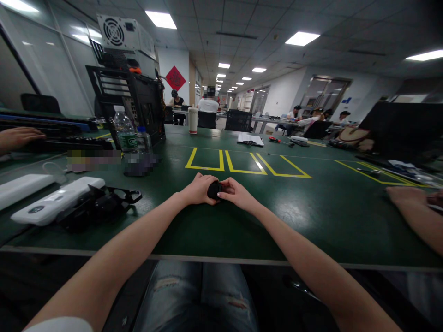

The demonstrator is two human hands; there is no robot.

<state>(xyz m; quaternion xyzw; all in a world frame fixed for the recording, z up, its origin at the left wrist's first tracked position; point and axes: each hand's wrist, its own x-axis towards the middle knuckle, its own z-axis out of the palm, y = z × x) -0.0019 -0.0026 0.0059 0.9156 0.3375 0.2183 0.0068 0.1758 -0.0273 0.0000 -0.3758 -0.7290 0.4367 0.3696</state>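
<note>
Both my arms reach out over the green table (242,221). My left hand (199,189) is curled round a small black object (214,190), and my right hand (235,192) pinches the same object from the other side. The two hands meet at the table's middle, resting on its surface just short of the yellow taped rectangles (242,163). What the black object is I cannot make out.
White elongated devices (55,200) and black gear (100,205) lie at the left. Water bottles (125,131) and an open computer case (138,101) stand behind them. Another person's hand (19,137) rests far left, another's arm (415,207) at the right. People sit at far desks.
</note>
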